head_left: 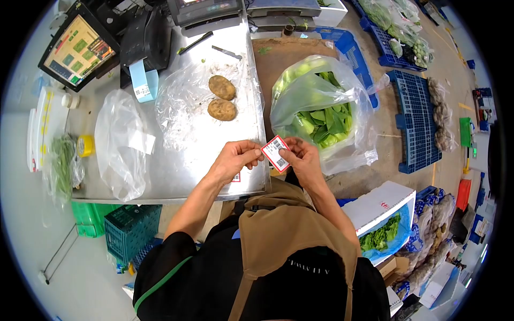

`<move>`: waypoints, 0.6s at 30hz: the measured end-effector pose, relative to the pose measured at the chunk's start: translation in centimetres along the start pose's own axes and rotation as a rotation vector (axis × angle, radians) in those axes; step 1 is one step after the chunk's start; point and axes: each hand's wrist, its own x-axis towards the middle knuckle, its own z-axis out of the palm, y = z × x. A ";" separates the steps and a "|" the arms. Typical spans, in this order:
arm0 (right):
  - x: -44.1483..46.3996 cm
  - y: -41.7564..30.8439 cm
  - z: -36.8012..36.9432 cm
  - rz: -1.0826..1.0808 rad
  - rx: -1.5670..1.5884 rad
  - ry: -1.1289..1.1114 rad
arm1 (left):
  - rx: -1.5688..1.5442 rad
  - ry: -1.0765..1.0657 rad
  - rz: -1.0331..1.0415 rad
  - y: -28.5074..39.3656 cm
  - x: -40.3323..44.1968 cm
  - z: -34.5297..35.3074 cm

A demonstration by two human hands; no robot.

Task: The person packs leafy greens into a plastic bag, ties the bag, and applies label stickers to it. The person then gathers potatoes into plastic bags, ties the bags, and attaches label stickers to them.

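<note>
Label [274, 154], one in number, white with a red border and printed codes, is held up near the edge of the bench [182, 176], pinched by both hands at once. The left hand [235, 160] has its thumb and forefinger closed on one corner; the right hand [303, 159] has its thumb pressed over the opposite side, fingers bent in toward it. One red-edged sticker [236, 177] shows in part on the bench, just beside the left wrist and nearer the body than the fingers. Beyond the left fingers lie two potatoes [221, 88], close together on clear film [176, 107], and farther past them one knife [226, 52] and one slim black object [195, 43]. Ahead of the right fingers and near them is a clear bag [321, 104] of leafy greens. Well to the left of the fingers are one crumpled plastic bag [120, 155] and, farther out, one roll of yellow tape [85, 145]. Past that bag, one black printer [147, 43] has a pale blue strip [143, 85] hanging from it, next to one lit screen [77, 48].
</note>
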 end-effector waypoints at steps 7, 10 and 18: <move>-0.3 -0.3 -2.4 0.027 0.086 0.018 | 0.005 -0.030 0.043 0.2 1.2 2.3; -0.3 -0.4 -3.7 0.018 0.104 0.022 | 0.012 -0.027 0.054 0.8 1.5 3.9; -0.7 -2.1 -7.9 -0.021 0.053 -0.002 | 0.068 0.046 0.065 1.6 2.3 8.3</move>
